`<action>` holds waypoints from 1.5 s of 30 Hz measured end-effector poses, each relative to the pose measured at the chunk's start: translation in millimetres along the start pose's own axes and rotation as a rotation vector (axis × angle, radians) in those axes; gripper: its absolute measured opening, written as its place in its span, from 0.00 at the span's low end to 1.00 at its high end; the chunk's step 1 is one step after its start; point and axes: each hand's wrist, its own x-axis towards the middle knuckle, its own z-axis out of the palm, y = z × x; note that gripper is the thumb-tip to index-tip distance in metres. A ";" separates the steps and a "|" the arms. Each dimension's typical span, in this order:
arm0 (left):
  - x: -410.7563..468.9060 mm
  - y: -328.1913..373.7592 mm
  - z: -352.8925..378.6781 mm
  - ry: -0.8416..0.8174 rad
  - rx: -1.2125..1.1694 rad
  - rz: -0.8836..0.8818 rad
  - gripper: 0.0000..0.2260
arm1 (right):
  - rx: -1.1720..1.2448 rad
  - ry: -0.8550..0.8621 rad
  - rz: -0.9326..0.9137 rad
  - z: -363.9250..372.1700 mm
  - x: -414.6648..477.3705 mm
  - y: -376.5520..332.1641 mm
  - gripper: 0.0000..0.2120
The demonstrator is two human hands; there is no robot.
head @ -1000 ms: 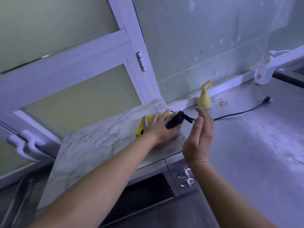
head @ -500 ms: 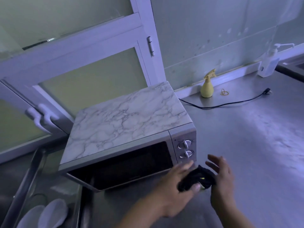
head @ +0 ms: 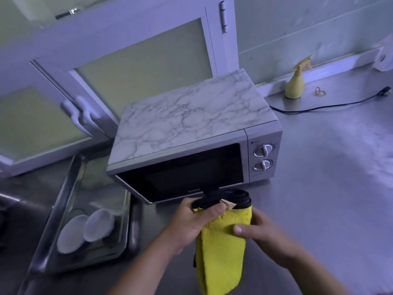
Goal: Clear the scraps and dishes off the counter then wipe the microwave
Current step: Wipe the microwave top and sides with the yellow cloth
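Observation:
A silver microwave (head: 195, 133) with a marble-patterned top and a dark door stands on the steel counter (head: 331, 188). In front of its door I hold a yellow cloth (head: 221, 258) with a black edge, hanging down. My left hand (head: 191, 224) grips the cloth's bunched black top. My right hand (head: 263, 233) holds the cloth's right side, thumb pressed on the yellow face. Two white dishes (head: 85, 231) lie in the sink (head: 63, 188) at the left.
A yellow spray bottle (head: 295, 84) stands by the back wall, with a rubber band (head: 320, 91) and the microwave's black power cord (head: 331, 105) on the counter beside it. White-framed cabinet doors (head: 131, 67) rise behind the microwave.
The cloth came off the microwave top and down in front of the door. It was bunched between both hands, and now hangs unfolded. The view has pulled back.

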 end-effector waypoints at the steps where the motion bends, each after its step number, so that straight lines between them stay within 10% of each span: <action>1: 0.1 4.0 -4.8 0.005 0.024 0.039 0.13 | 0.037 -0.027 0.011 8.9 2.1 0.0 0.26; 9: 11.7 38.3 -49.4 -0.313 0.263 0.194 0.14 | 0.423 0.126 0.127 79.4 0.9 15.3 0.28; 15: 52.7 54.8 -140.1 -0.002 0.428 0.477 0.13 | 0.468 0.766 0.064 117.6 -16.9 63.6 0.31; 20: 89.2 34.5 -239.3 0.268 0.966 0.393 0.34 | 0.560 0.967 -0.100 154.0 -17.9 92.3 0.22; 29: 92.9 -24.1 -275.3 0.247 -0.242 0.080 0.38 | 0.563 1.153 -0.160 193.6 -0.2 86.6 0.16; 37: 51.7 -28.1 -216.4 0.320 -0.425 0.111 0.35 | 0.542 1.266 -0.189 190.1 -21.1 78.4 0.17; 45: -9.6 -46.1 -148.5 0.354 -0.001 0.062 0.31 | 0.507 1.380 -0.275 166.5 -34.2 67.4 0.09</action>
